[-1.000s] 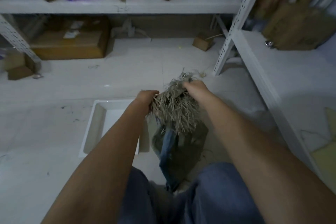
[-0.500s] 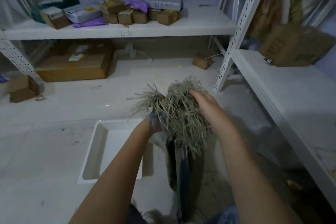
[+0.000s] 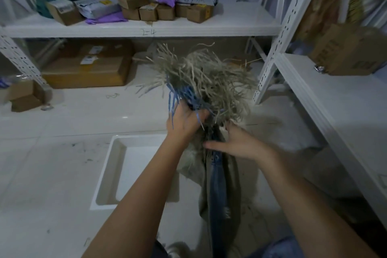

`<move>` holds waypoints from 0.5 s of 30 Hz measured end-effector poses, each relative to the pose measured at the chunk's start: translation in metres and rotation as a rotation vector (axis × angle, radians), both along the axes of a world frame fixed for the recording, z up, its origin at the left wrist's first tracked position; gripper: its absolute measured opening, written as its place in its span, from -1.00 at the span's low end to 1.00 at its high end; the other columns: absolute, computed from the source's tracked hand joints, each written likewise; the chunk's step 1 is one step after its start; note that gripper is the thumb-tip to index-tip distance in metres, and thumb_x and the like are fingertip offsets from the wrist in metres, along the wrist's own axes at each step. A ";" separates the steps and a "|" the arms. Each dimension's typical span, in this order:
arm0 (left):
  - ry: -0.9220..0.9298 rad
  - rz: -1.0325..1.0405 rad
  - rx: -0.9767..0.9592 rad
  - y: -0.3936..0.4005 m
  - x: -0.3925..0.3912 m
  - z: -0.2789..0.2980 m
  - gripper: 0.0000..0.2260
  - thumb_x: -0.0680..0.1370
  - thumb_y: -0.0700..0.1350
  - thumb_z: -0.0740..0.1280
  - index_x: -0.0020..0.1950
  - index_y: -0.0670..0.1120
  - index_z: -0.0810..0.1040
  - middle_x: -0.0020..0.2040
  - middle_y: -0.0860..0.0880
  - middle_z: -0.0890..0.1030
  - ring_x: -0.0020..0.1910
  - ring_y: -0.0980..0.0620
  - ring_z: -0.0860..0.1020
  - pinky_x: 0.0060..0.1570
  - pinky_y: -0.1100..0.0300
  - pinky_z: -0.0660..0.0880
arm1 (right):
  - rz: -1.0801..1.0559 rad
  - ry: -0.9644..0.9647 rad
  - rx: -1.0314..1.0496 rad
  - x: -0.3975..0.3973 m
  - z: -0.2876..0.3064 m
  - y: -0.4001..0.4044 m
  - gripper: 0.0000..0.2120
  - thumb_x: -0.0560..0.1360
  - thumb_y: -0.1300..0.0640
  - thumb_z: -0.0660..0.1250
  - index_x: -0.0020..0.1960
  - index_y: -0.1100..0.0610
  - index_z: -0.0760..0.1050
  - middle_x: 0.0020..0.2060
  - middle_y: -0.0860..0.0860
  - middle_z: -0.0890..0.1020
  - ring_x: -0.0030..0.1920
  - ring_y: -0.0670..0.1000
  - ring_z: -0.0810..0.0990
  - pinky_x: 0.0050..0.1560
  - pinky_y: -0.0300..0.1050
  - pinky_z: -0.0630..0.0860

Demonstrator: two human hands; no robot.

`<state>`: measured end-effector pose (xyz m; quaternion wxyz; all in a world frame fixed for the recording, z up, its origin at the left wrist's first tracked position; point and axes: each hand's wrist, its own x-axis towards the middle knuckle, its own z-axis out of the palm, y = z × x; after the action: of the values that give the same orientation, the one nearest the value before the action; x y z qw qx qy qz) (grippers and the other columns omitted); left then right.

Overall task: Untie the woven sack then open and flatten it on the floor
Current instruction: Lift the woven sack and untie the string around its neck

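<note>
The woven sack (image 3: 222, 190) is grey-tan with a blue stripe and hangs bunched in front of me, its lower part trailing to the floor. Its top is a big frayed tuft of tan and blue strands (image 3: 201, 77) held up at chest height. My left hand (image 3: 184, 120) is closed around the neck just under the tuft, with blue strands spilling over its fingers. Just below and to the right, my right hand (image 3: 238, 144) lies against the bunched sack, fingers bent and thumb pointing left. Any tie at the neck is hidden by the strands.
A shallow white tray (image 3: 117, 165) lies on the white floor to the left of the sack. White metal shelves stand ahead (image 3: 146, 27) with small boxes and parcels, and at the right (image 3: 335, 111) with a cardboard box (image 3: 347, 52). Cartons (image 3: 88, 67) sit under the far shelf.
The sack's frayed top has risen and spread wider. My right hand has dropped from the tuft's right side to the sack below the neck. My left hand has shifted up around the neck.
</note>
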<state>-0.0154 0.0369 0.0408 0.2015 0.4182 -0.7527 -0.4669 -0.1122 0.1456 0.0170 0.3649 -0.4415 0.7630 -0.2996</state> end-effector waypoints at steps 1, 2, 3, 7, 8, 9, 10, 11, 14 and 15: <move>0.013 0.058 0.024 0.000 0.001 0.004 -0.43 0.27 0.26 0.30 0.13 -0.09 0.55 0.05 -0.11 0.64 0.07 -0.12 0.59 0.11 -0.09 0.54 | -0.058 -0.051 -0.136 0.006 0.003 -0.005 -0.19 0.22 -0.30 0.46 0.38 -0.03 0.34 0.31 -0.08 0.51 0.32 -0.05 0.46 0.37 -0.11 0.36; 0.032 0.097 0.050 0.001 0.000 0.007 -0.43 0.24 0.26 0.33 0.11 -0.06 0.56 0.01 -0.06 0.64 0.03 -0.08 0.60 0.09 -0.07 0.55 | -0.122 -0.096 -0.225 0.005 0.000 -0.010 -0.34 0.25 -0.20 0.50 0.29 -0.06 0.43 0.21 -0.11 0.58 0.24 -0.10 0.52 0.30 -0.14 0.43; 0.017 0.136 0.071 0.001 0.000 0.005 -0.41 0.22 0.27 0.34 0.13 -0.04 0.56 0.02 -0.03 0.64 0.03 -0.06 0.59 0.10 -0.05 0.54 | -0.165 -0.150 -0.295 0.005 0.002 -0.013 -0.52 0.31 -0.06 0.52 0.19 -0.08 0.49 0.09 -0.14 0.62 0.14 -0.15 0.57 0.19 -0.22 0.47; -0.004 0.146 0.067 0.008 -0.001 0.014 -0.41 0.20 0.32 0.30 0.07 -0.03 0.58 0.00 -0.04 0.66 0.01 -0.10 0.60 0.03 0.02 0.54 | -0.201 -0.146 -0.324 0.004 0.001 -0.010 -0.78 0.38 0.09 0.48 0.01 -0.03 0.57 -0.08 -0.11 0.68 -0.02 -0.12 0.63 0.05 -0.19 0.55; -0.011 0.134 0.070 0.008 -0.001 0.015 -0.45 0.23 0.30 0.31 0.03 -0.04 0.59 -0.03 -0.04 0.66 -0.03 -0.10 0.61 -0.04 0.06 0.54 | -0.203 -0.140 -0.311 0.004 0.000 -0.010 -0.79 0.38 0.07 0.47 0.01 0.01 0.59 -0.08 -0.08 0.69 -0.02 -0.08 0.64 0.06 -0.13 0.56; -0.007 0.129 0.086 0.008 -0.002 0.015 -0.46 0.23 0.29 0.30 0.02 -0.05 0.60 -0.05 -0.04 0.66 -0.04 -0.10 0.61 -0.07 0.08 0.54 | -0.188 -0.137 -0.293 0.003 0.001 -0.010 -0.84 0.40 0.08 0.45 -0.03 0.00 0.59 -0.11 -0.08 0.69 -0.04 -0.08 0.64 0.01 -0.16 0.56; -0.005 0.132 0.113 0.007 -0.002 0.016 -0.44 0.21 0.30 0.29 0.03 -0.04 0.60 -0.04 -0.04 0.66 -0.03 -0.10 0.62 -0.03 0.06 0.55 | -0.172 -0.132 -0.280 0.002 0.001 -0.009 -0.92 0.43 0.10 0.43 -0.09 -0.03 0.58 -0.16 -0.11 0.67 -0.09 -0.12 0.63 -0.07 -0.25 0.53; 0.011 0.142 0.139 0.007 -0.002 0.015 -0.43 0.19 0.31 0.29 0.04 -0.04 0.59 -0.02 -0.04 0.66 -0.01 -0.10 0.62 0.03 0.02 0.56 | -0.154 -0.138 -0.282 0.002 0.003 -0.009 -0.89 0.46 0.14 0.40 -0.15 -0.06 0.55 -0.21 -0.14 0.65 -0.14 -0.16 0.62 -0.15 -0.35 0.50; 0.078 0.174 0.279 0.006 -0.003 0.018 -0.54 0.18 0.27 0.34 -0.08 0.00 0.55 -0.02 -0.04 0.65 0.01 -0.10 0.61 0.12 -0.06 0.55 | -0.160 -0.162 -0.304 -0.001 0.009 -0.009 -0.81 0.51 0.20 0.34 -0.21 -0.07 0.52 -0.27 -0.15 0.63 -0.23 -0.24 0.60 -0.22 -0.38 0.46; 0.104 0.182 0.327 0.005 -0.004 0.018 -0.62 0.20 0.25 0.37 -0.14 0.03 0.54 -0.04 -0.03 0.65 0.00 -0.09 0.62 0.13 -0.06 0.55 | -0.157 -0.177 -0.299 -0.001 0.011 -0.008 -0.83 0.51 0.18 0.34 -0.19 -0.06 0.52 -0.25 -0.13 0.64 -0.20 -0.21 0.62 -0.17 -0.31 0.48</move>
<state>-0.0192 0.0418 0.0586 0.2111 0.4871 -0.6144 -0.5837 -0.1134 0.1373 0.0279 0.3364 -0.4017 0.7072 -0.4747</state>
